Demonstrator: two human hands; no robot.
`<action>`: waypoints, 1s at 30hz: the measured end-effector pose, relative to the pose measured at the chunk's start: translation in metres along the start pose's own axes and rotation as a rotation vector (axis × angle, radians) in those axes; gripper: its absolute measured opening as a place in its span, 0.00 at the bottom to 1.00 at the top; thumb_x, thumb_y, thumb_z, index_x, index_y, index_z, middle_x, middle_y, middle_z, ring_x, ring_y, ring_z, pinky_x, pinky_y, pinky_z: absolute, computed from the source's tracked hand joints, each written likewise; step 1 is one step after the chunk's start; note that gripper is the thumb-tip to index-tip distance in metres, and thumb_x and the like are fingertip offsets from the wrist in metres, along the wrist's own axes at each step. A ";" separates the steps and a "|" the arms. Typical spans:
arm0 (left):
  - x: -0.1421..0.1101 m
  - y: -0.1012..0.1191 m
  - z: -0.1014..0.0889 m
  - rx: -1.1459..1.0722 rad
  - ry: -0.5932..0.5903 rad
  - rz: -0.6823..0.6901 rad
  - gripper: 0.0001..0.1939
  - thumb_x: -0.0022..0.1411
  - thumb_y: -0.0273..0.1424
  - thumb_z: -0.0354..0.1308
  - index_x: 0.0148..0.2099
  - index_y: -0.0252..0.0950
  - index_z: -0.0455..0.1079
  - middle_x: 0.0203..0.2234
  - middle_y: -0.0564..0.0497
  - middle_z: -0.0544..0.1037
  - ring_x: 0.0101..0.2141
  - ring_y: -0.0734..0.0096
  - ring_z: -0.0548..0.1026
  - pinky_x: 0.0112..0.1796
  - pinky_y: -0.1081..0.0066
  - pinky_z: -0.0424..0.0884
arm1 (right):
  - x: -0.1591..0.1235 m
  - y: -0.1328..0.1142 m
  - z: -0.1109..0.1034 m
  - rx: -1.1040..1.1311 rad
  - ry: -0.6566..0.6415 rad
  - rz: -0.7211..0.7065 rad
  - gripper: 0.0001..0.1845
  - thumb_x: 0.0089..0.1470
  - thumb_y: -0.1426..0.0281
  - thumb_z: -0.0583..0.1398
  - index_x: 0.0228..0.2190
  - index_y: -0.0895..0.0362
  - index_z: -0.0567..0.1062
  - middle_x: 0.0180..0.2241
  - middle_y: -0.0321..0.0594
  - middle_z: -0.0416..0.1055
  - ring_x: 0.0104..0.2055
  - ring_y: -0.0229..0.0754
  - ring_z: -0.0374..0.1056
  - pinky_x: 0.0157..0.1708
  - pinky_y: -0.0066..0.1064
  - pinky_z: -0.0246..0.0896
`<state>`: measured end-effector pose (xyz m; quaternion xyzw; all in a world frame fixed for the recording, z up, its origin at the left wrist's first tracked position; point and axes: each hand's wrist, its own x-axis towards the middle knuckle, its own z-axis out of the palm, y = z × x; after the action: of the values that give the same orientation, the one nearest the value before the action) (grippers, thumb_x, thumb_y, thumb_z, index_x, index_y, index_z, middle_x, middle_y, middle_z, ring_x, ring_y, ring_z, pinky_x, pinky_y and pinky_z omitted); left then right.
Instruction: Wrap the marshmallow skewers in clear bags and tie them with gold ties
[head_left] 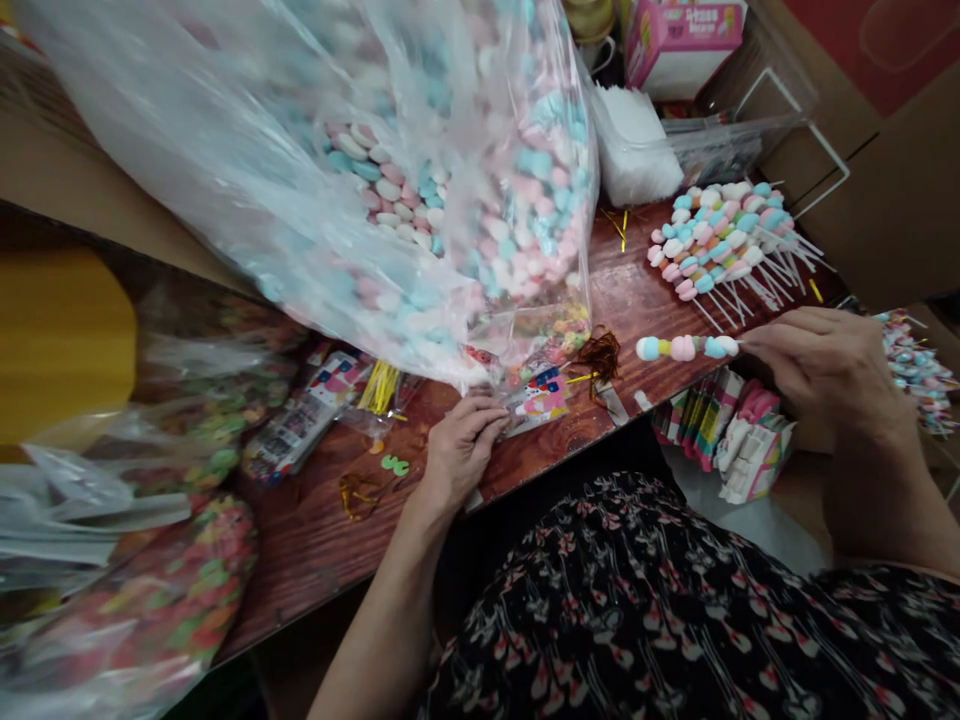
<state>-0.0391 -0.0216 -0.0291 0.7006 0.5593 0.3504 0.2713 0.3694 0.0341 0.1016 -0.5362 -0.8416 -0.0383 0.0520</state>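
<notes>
While your right hand pinches a marshmallow skewer above the wooden table, its stick end hidden by your fingers, your left hand, curled, lies against a printed packet below the clear plastic bag; whether it grips, you cannot tell.

Head view: the right hand pinches the end of a stick of pastel marshmallows above a wood-grain table; more marshmallow sticks lie piled far right. The left hand rests against a large clear bag of marshmallows, just beside a printed card.
</notes>
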 end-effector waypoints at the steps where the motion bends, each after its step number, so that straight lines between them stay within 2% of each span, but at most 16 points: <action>1: 0.000 -0.001 0.000 -0.015 0.006 -0.010 0.08 0.63 0.32 0.58 0.35 0.36 0.78 0.34 0.49 0.79 0.36 0.71 0.77 0.40 0.70 0.74 | -0.001 -0.005 0.002 0.110 0.061 -0.003 0.11 0.60 0.64 0.56 0.34 0.53 0.79 0.32 0.41 0.77 0.35 0.41 0.70 0.39 0.32 0.63; 3: 0.002 -0.002 0.001 -0.051 0.017 -0.023 0.08 0.62 0.32 0.59 0.33 0.36 0.77 0.31 0.49 0.79 0.34 0.71 0.77 0.38 0.71 0.73 | -0.002 -0.020 0.010 0.303 0.131 -0.007 0.12 0.60 0.63 0.57 0.35 0.52 0.79 0.32 0.40 0.77 0.34 0.41 0.71 0.38 0.32 0.65; 6: 0.004 -0.003 0.002 -0.099 0.019 -0.036 0.08 0.61 0.32 0.60 0.31 0.36 0.77 0.29 0.50 0.78 0.33 0.71 0.76 0.37 0.71 0.73 | -0.001 -0.050 0.031 0.515 0.163 0.001 0.11 0.60 0.65 0.56 0.34 0.51 0.79 0.31 0.39 0.77 0.33 0.40 0.72 0.36 0.32 0.67; 10: 0.005 -0.003 0.001 -0.140 0.023 -0.054 0.07 0.59 0.32 0.62 0.30 0.36 0.77 0.28 0.50 0.78 0.33 0.70 0.76 0.37 0.70 0.73 | 0.000 -0.082 0.063 0.668 0.239 -0.092 0.11 0.60 0.70 0.55 0.34 0.53 0.78 0.29 0.39 0.77 0.31 0.39 0.72 0.33 0.31 0.67; 14: 0.006 -0.003 0.000 -0.141 0.024 -0.061 0.07 0.59 0.32 0.62 0.30 0.36 0.77 0.28 0.50 0.78 0.33 0.70 0.76 0.37 0.70 0.74 | 0.000 -0.091 0.085 0.589 0.233 -0.167 0.13 0.60 0.73 0.53 0.34 0.55 0.78 0.29 0.40 0.77 0.32 0.38 0.71 0.35 0.30 0.67; 17: 0.006 -0.001 0.000 -0.128 0.034 -0.035 0.07 0.59 0.32 0.62 0.30 0.36 0.78 0.28 0.50 0.79 0.33 0.70 0.77 0.37 0.70 0.74 | 0.001 -0.089 0.093 0.483 0.242 -0.224 0.12 0.60 0.75 0.54 0.34 0.56 0.78 0.29 0.41 0.76 0.32 0.39 0.69 0.34 0.30 0.64; 23: 0.003 0.001 0.001 -0.022 0.024 0.027 0.06 0.60 0.31 0.61 0.33 0.38 0.79 0.31 0.49 0.80 0.35 0.70 0.77 0.38 0.71 0.74 | 0.008 -0.088 0.086 0.331 0.231 -0.348 0.12 0.59 0.77 0.53 0.34 0.58 0.77 0.28 0.40 0.74 0.31 0.38 0.64 0.32 0.30 0.58; 30: 0.000 -0.006 0.006 0.016 -0.024 0.115 0.06 0.62 0.29 0.60 0.35 0.37 0.79 0.34 0.48 0.80 0.35 0.70 0.78 0.39 0.71 0.75 | 0.025 -0.109 0.084 0.209 0.273 -0.527 0.14 0.58 0.78 0.51 0.32 0.59 0.76 0.25 0.39 0.69 0.29 0.40 0.57 0.29 0.33 0.49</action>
<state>-0.0383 -0.0205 -0.0374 0.7381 0.5175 0.3524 0.2516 0.2565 0.0204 0.0207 -0.2812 -0.9362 -0.0355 0.2077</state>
